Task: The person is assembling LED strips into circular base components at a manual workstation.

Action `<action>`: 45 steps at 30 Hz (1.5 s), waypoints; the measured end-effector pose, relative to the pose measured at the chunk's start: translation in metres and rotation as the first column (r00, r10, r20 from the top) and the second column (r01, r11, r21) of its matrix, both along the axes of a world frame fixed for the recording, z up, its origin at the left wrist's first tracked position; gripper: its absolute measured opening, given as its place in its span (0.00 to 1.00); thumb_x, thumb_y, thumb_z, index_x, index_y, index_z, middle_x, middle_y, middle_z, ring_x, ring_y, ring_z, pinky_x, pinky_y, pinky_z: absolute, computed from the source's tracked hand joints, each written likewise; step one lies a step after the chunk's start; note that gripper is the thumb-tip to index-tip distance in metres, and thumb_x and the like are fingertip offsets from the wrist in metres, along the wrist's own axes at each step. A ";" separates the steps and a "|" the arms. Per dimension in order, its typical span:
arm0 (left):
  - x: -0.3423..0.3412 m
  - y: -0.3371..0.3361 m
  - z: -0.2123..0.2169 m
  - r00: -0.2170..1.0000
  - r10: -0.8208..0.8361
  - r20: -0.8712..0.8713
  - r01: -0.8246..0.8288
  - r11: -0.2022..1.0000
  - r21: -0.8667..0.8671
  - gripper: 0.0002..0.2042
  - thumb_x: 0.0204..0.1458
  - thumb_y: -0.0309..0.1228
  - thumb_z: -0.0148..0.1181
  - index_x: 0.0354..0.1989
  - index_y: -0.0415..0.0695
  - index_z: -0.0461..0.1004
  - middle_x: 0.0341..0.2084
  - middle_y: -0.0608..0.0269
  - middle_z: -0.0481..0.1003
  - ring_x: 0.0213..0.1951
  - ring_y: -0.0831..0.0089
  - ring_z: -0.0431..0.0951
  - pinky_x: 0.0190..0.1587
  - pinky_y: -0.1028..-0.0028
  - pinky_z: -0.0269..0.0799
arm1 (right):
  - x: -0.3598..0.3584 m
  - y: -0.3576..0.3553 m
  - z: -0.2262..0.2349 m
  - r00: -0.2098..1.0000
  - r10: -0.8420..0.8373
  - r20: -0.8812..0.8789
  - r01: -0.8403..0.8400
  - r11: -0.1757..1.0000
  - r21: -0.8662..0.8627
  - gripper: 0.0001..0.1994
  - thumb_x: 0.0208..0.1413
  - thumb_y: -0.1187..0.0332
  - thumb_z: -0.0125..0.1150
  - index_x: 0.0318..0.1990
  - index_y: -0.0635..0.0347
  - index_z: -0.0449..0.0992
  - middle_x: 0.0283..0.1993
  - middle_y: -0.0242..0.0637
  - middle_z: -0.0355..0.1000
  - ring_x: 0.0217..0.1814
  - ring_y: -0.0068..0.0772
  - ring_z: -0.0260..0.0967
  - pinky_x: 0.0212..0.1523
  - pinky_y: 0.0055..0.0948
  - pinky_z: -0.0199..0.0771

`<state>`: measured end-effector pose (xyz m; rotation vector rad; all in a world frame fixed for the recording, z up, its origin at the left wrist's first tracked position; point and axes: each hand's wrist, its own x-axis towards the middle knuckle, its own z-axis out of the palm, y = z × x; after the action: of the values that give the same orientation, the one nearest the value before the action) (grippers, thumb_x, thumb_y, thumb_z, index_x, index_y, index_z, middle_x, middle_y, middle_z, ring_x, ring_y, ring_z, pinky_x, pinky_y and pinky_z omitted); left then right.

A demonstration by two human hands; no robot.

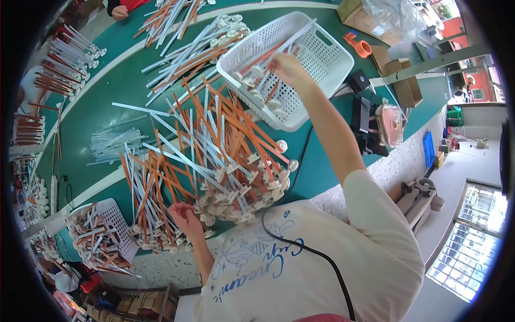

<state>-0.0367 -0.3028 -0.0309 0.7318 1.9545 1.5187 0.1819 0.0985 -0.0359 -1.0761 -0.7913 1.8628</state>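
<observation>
My right hand (288, 70) reaches into a white perforated basket (335, 59). Its fingers are curled together over a pale strip with a round white end piece; other such pieces lie in the basket. My left hand (186, 219) is by the near edge of the green table, fingers apart, with nothing visible in it. It is beside a large heap of long orange strips (206, 121) and pale blue-white strips (188, 166). White round end pieces (244, 196) cluster at the heap's near side. Part of the left hand's fingers overlaps the heap.
More strips (188, 59) lie behind the heap, and loose pale strips (115, 144) to its left. A second filled basket (120, 225) stands at lower left. An orange tape dispenser (360, 47), open cartons (405, 80) and a black cable (303, 161) are at right. Another person's hand (120, 12) shows far left.
</observation>
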 end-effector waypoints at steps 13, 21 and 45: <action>0.009 0.014 0.005 0.998 0.007 0.061 -0.006 1.000 -0.011 0.10 0.41 0.14 0.38 0.32 0.41 0.55 0.22 0.63 0.61 0.23 0.78 0.63 0.27 0.81 0.59 | -0.008 -0.107 0.066 0.682 -0.172 0.711 -0.305 0.817 0.490 0.11 0.48 0.69 0.50 0.38 0.67 0.66 0.32 0.40 0.69 0.25 0.25 0.67 0.30 0.23 0.68; 0.016 0.018 0.012 0.995 -0.073 0.069 0.073 0.997 0.004 0.10 0.41 0.14 0.37 0.33 0.41 0.55 0.23 0.64 0.61 0.24 0.79 0.63 0.27 0.82 0.59 | 0.016 -0.206 -0.005 0.013 -0.085 0.996 -0.735 0.674 0.067 0.08 0.46 0.68 0.50 0.30 0.63 0.64 0.29 0.43 0.66 0.29 0.43 0.67 0.29 0.36 0.68; 0.093 0.075 0.137 0.323 -0.710 0.625 0.528 0.683 0.504 0.21 0.48 0.23 0.48 0.52 0.38 0.53 0.46 0.54 0.62 0.43 0.69 0.67 0.42 0.74 0.67 | 0.037 -0.275 0.170 0.979 0.195 0.057 -0.194 0.821 0.536 0.06 0.53 0.75 0.40 0.35 0.67 0.63 0.32 0.44 0.67 0.32 0.27 0.65 0.32 0.24 0.66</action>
<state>0.0566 -0.2274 0.1064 0.6185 0.6663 1.1997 0.2192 -0.1764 0.1340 -0.6471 -1.3717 1.6414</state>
